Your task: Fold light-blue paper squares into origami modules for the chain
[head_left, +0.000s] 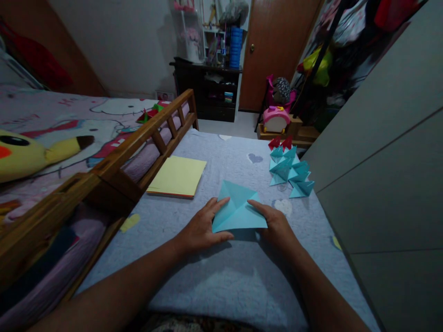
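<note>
A light blue sheet of origami paper (238, 210) with crease lines is held between my two hands, just above the bed. My left hand (206, 226) grips its left edge, the index finger on top and the thumb stretched along the near side. At the right edge, my right hand (275, 221) has a finger on the upper face; the rest of that hand's grip is hidden under the paper. A stack of yellow paper (178, 175), with other colours showing at its lower edge, lies to the left. Folded blue paper pieces (290, 170) stand at the right, with red folded pieces (280, 143) behind them.
A wooden bed rail (138, 143) runs along the left, with a yellow plush toy (31, 154) beyond it. A pale cabinet (387, 152) borders the right side. The blue bedsheet (221, 286) lies beneath my hands. A dark shelf (207, 92) and a door (273, 50) are at the back.
</note>
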Demonstrator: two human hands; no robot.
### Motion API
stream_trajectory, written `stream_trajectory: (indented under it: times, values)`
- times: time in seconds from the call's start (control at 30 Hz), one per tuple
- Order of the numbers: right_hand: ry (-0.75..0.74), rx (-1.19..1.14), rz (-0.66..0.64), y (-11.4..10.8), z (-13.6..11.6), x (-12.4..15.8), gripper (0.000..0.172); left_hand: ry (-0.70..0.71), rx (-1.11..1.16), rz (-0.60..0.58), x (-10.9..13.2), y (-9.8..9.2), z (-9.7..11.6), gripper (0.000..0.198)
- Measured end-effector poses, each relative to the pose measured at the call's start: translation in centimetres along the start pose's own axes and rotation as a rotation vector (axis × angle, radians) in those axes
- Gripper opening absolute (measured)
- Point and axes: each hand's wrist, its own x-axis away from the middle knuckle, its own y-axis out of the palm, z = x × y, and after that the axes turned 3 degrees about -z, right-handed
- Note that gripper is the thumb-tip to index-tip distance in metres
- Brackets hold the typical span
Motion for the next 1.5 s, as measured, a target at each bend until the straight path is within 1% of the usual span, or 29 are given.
stream_trajectory:
  times: [0.1, 0.13, 0.2, 0.3, 0.37, 0.5, 0.7, 0.83, 0.97, 1.07, 1.13, 1.2, 1.3, 1.33, 1.43, 1.47, 1.5]
  values:
    - [-0.052, -0.117, 0.002, 0.0, 0.0, 0.0, 0.057, 0.011, 0.049, -0.004, 0.1, -0.2, 0.1, 0.092]
    - [-0.065, -0.155, 0.005, 0.0, -0.1, 0.0, 0.051, 0.016, 0.065, -0.004, 0.1, -0.2, 0.2, 0.088]
    - [-0.083, -0.223, 0.016, 0.0, -0.3, 0.0, 0.042, 0.021, 0.103, 0.002, 0.1, -0.3, 0.2, 0.075]
    - [-0.102, -0.291, 0.012, -0.1, -0.5, -0.1, 0.036, 0.012, 0.161, 0.033, -0.1, -0.4, 0.1, 0.058]
    - [-0.112, -0.313, 0.002, -0.1, -0.7, -0.2, 0.034, -0.018, 0.189, 0.062, -0.2, -0.3, 0.0, 0.055]
    - [-0.131, -0.320, -0.018, -0.2, -0.9, -0.2, 0.033, -0.094, 0.228, 0.091, -0.3, -0.1, -0.1, 0.061]
    - [-0.148, -0.276, -0.050, -0.2, -0.7, 0.0, 0.034, -0.052, 0.168, 0.153, -0.5, -0.3, -0.2, 0.055]
    - [-0.166, -0.206, -0.004, -0.2, 0.0, -0.2, 0.030, -0.080, 0.136, 0.151, -0.6, -0.7, -0.3, 0.052]
    - [-0.172, -0.029, 0.057, -0.2, 0.3, -0.3, 0.037, -0.127, 0.146, 0.164, -0.7, -0.7, -0.5, 0.051]
    - [-0.181, 0.151, 0.069, -0.3, 0.0, 0.0, 0.048, -0.139, 0.166, 0.205, -0.8, -0.5, -0.7, 0.050]
    - [-0.222, 0.207, 0.026, -0.5, -0.4, 0.2, 0.056, -0.145, 0.188, 0.210, -0.8, -0.4, -0.8, 0.050]
    - [-0.277, 0.210, -0.060, -0.7, -0.7, 0.3, 0.061, -0.154, 0.202, 0.195, -0.9, -0.3, -1.0, 0.051]
    - [-0.303, 0.170, -0.169, -0.8, -0.7, 0.2, 0.058, -0.144, 0.146, 0.176, -0.9, -0.3, -1.1, 0.052]
    - [-0.300, 0.154, -0.187, -0.8, -0.6, 0.2, 0.054, -0.132, 0.091, 0.194, -0.9, -0.4, -1.1, 0.052]
    - [-0.279, 0.106, -0.203, -0.9, -0.3, 0.1, 0.050, -0.069, -0.114, 0.305, -0.7, -1.0, -0.9, 0.047]
    - [-0.277, 0.088, -0.207, -0.9, -0.3, 0.0, 0.050, -0.034, -0.154, 0.323, -0.5, -1.3, -0.8, 0.045]
    - [-0.281, 0.071, -0.209, -1.0, -0.2, 0.0, 0.051, 0.016, -0.149, 0.308, -0.4, -1.8, -0.7, 0.041]
